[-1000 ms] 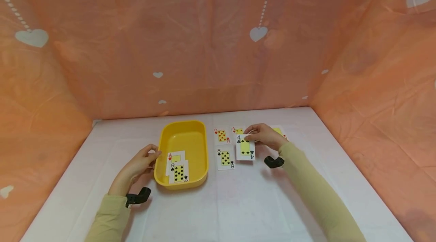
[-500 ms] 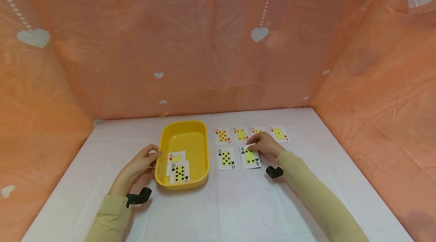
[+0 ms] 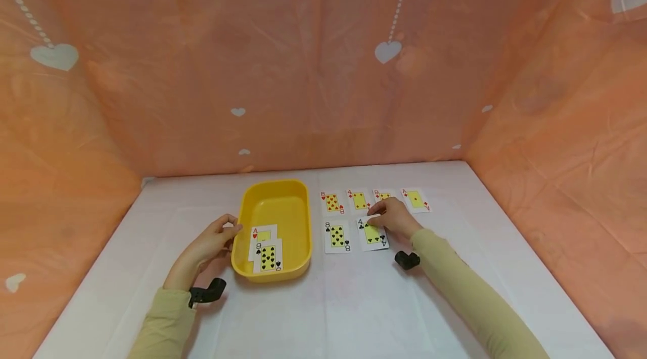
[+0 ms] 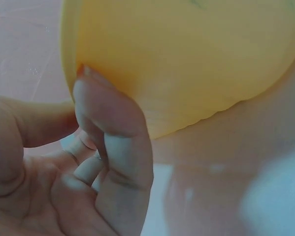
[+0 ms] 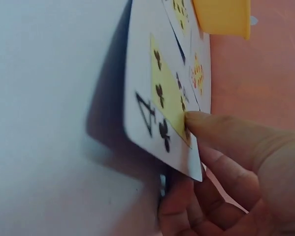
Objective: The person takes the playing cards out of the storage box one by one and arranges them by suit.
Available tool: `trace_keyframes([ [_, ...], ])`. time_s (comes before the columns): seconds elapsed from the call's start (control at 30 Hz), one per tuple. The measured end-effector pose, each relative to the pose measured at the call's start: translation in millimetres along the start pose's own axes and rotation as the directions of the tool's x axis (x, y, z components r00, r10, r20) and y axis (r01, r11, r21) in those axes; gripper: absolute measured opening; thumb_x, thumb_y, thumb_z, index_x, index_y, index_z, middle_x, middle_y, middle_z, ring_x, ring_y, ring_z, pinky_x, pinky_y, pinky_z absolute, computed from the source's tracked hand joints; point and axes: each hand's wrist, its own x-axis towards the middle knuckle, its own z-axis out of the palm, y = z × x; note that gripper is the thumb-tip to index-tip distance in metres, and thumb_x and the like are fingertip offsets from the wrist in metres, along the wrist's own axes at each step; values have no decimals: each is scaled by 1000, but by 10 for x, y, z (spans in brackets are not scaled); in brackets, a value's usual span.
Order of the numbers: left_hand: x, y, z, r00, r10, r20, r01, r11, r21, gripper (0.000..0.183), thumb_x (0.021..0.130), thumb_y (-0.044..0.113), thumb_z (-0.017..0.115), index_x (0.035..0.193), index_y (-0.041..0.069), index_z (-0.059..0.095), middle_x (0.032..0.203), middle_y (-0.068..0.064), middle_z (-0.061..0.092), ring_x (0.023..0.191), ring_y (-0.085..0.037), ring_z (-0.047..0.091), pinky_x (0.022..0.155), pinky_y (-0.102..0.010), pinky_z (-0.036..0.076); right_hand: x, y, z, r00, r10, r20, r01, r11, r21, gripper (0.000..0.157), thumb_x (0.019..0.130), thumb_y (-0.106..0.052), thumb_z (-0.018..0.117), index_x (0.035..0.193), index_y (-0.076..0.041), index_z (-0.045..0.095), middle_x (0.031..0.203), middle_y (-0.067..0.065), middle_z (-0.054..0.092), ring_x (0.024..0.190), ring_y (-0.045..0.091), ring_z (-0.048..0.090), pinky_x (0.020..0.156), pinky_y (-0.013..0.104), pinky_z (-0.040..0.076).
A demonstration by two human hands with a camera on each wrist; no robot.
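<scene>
My right hand (image 3: 396, 218) pinches a four of clubs playing card (image 3: 374, 236), thumb on its face and fingers underneath. In the right wrist view the card (image 5: 141, 110) stands a little off the cloth, casting a shadow. An eight of spades (image 3: 337, 236) lies just left of it. My left hand (image 3: 209, 244) grips the left rim of a yellow plastic tray (image 3: 300, 224) between thumb and finger, as the left wrist view shows at the tray wall (image 4: 186, 64). Inside the tray an ace of hearts (image 3: 255, 245) is partly covered by a nine of spades (image 3: 268, 258).
Behind runs a row of face-up cards: eight of hearts (image 3: 331, 203), four of diamonds (image 3: 359, 200), a red card (image 3: 382, 195) partly hidden by my right hand, and ace of diamonds (image 3: 417, 200). Orange curtains (image 3: 323, 95) with hearts surround the white-clothed table (image 3: 343, 314).
My right hand has lowered the four of clubs toward the table, slightly rightward, beside the eight of spades. The back row's cards have come into view. My left hand keeps its grip on the tray.
</scene>
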Motion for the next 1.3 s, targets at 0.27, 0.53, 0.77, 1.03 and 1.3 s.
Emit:
trace_keyframes([
  [0.27, 1, -2, 2, 1000, -9, -10, 9, 1000, 12, 20, 103, 18, 45, 113, 2, 40, 72, -4, 53, 63, -16, 49, 56, -29, 40, -38, 9, -57, 1000, -15, 23, 15, 1000, -2, 27, 79, -7, 77, 105, -7, 70, 108, 8, 61, 97, 25, 52, 83, 38, 45],
  [0.53, 6, -9, 3, 1000, -4, -14, 4, 1000, 5, 20, 102, 18, 45, 114, 2, 40, 73, -4, 53, 63, -16, 49, 56, -29, 41, -80, 23, -78, 999, -26, 27, 26, 1000, 17, 38, 76, -4, 78, 112, -9, 67, 109, 6, 61, 97, 24, 56, 84, 38, 46],
  [0.77, 19, 5, -4, 1000, -14, -7, 14, 1000, 9, 23, 103, 19, 45, 116, 2, 40, 76, -6, 54, 65, -17, 50, 58, -30, 42, -109, 25, -82, 1000, -23, 12, 23, 999, 29, 38, 76, 0, 77, 112, -9, 65, 106, 5, 61, 95, 25, 55, 82, 37, 48],
  [1.03, 22, 41, 1, 1000, -30, -5, 30, 1000, 6, 24, 103, 21, 45, 116, 2, 39, 77, -6, 53, 65, -18, 50, 59, -30, 43, -85, 23, -43, 995, -97, -4, 97, 995, -4, 37, 74, 3, 78, 108, -6, 65, 102, 6, 62, 91, 23, 56, 81, 36, 47],
  [1.3, 16, 15, 2, 999, -42, -14, 42, 999, 10, 23, 103, 20, 44, 117, 2, 39, 79, -7, 53, 66, -18, 50, 60, -30, 43, -130, 13, -2, 997, -73, -9, 73, 997, 23, 40, 74, 4, 78, 110, -5, 64, 105, 5, 62, 97, 24, 55, 86, 37, 46],
])
